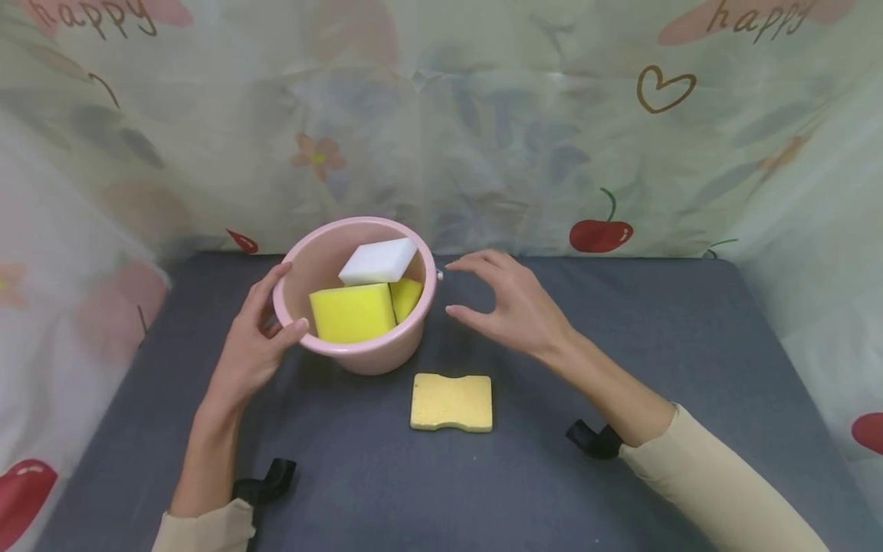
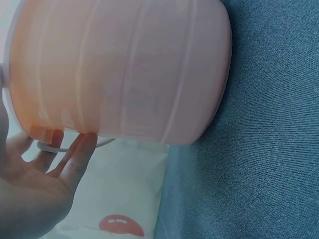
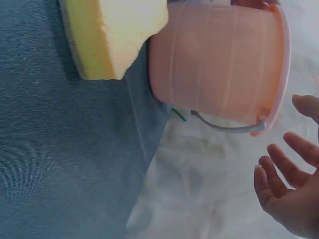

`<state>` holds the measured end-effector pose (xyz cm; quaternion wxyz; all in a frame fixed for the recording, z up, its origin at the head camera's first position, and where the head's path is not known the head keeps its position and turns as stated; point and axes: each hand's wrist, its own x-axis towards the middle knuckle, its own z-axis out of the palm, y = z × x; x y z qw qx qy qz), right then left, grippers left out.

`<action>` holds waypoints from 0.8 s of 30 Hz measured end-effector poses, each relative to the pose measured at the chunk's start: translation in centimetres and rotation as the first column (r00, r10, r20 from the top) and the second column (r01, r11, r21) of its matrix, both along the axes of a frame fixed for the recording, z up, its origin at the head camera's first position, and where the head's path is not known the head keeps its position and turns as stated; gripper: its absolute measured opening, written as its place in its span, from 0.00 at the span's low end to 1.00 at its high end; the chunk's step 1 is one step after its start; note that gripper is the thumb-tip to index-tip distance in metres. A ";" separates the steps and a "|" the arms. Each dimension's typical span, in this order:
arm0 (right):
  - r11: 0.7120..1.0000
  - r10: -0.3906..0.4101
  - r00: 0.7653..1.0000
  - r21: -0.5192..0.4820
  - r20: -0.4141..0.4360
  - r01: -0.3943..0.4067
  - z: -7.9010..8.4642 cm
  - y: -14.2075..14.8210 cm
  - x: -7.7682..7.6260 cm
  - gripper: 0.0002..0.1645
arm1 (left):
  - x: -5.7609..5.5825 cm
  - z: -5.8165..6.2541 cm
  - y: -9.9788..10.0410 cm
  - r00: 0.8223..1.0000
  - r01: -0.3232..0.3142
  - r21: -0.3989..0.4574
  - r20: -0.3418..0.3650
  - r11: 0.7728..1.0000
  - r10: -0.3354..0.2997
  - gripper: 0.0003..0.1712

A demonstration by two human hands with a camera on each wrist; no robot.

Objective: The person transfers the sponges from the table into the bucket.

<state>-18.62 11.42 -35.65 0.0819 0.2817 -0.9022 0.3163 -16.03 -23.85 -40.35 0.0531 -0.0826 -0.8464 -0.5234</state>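
A pink bucket (image 1: 372, 356) stands upright on the dark cloth-covered table. Inside it lie a white sponge block (image 1: 378, 261), a yellow sponge (image 1: 352, 313) and a second yellow piece (image 1: 405, 297), partly hidden. My left hand (image 1: 251, 345) holds the bucket's left side, thumb at the rim; in the left wrist view its fingers (image 2: 79, 157) touch the outer wall. Right of the bucket, my right hand (image 1: 513, 299) hovers apart from it, fingers spread in a loose curve with nothing between them. A flat pale-yellow sponge (image 1: 451, 402) with notched long sides lies in front of the bucket.
A grey handle (image 3: 229, 128) hangs down behind the bucket. Patterned curtains (image 1: 483, 153) rise along the table's back and both sides. Dark fabric covers the tabletop (image 1: 662, 330). A black wrist mount (image 1: 265, 481) sits at each sleeve.
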 end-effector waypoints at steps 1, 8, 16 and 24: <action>1.000 0.001 1.000 0.001 0.002 -0.001 -0.1 0.1 0.2 0.30 | 0.0 0.0 0.0 1.000 -0.001 0.000 -0.001 1.000 0.001 0.49; 1.000 0.010 0.999 0.010 0.034 -0.010 -1.2 1.1 1.3 0.30 | 0.0 0.0 0.0 1.000 -0.005 0.008 0.003 1.000 0.005 0.49; 1.000 0.009 0.998 0.016 0.068 -0.010 -2.5 2.1 2.6 0.31 | 0.1 0.1 0.1 1.000 -0.007 0.009 0.000 1.000 0.007 0.48; 0.999 0.032 0.991 0.002 0.129 -0.032 -4.2 3.0 3.8 0.33 | 0.1 -0.1 0.0 1.000 -0.006 0.019 -0.002 1.000 0.006 0.48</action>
